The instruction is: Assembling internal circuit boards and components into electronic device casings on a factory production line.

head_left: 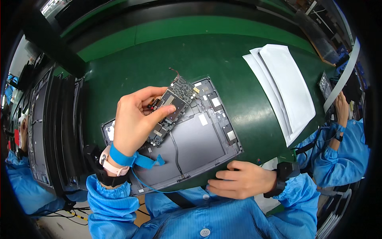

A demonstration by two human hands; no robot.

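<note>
A long circuit board (184,92) with a dark metal shield and a short wire at its far end is pinched in my left hand (139,115), thumb on its face. It is tilted above a grey device housing (191,147) that lies open on the table. Speakers and small parts line the housing's right side, and a black cable (177,155) runs down its floor. My right hand (242,180) rests off the housing's near right corner, fingers loosely curled and apart, with nothing seen in it. A blue strap (123,156) with a thin cord circles my left wrist.
Grey-white padded envelopes (284,87) lie stacked on the green table (246,107) to the right. At the left stands a row of dark panels (59,131). A co-worker's hand (341,107) is at far right, and another person's blue sleeve (26,191) at far left.
</note>
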